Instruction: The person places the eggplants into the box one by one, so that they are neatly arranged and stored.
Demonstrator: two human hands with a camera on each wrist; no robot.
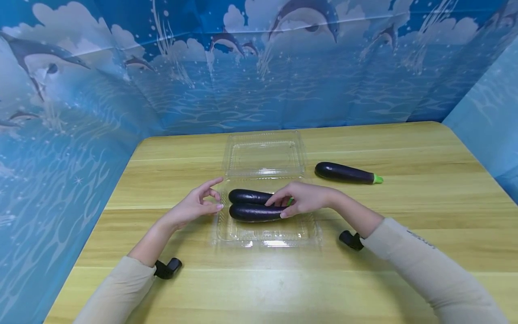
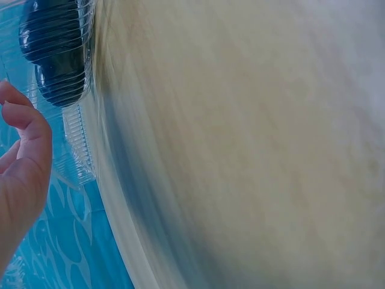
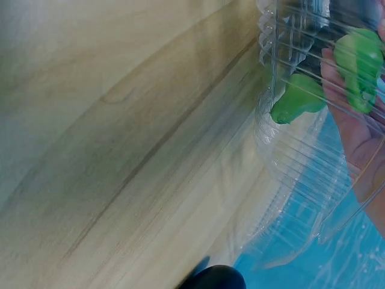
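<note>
Two dark purple eggplants lie side by side in a clear plastic clamshell container (image 1: pixel 263 236), the front eggplant (image 1: pixel 252 213) just below the rear eggplant (image 1: pixel 247 196). My right hand (image 1: pixel 305 198) reaches over the container's right side and grips the front one near its stem end, thumb on the near side. In the right wrist view, green stems (image 3: pixel 360 63) show through the clear wall beside that hand. At the container's left edge, my left hand (image 1: pixel 193 206) holds nothing, its index finger extended and the others loosely bent. Whether its thumb touches the rim I cannot tell.
The container's lid (image 1: pixel 265 157) lies folded back, away from me. A third eggplant (image 1: pixel 344 173) with a green stem rests on the wooden table (image 1: pixel 425 202) to the right. Blue dolphin-print cloth (image 1: pixel 251 103) hangs along the back and sides.
</note>
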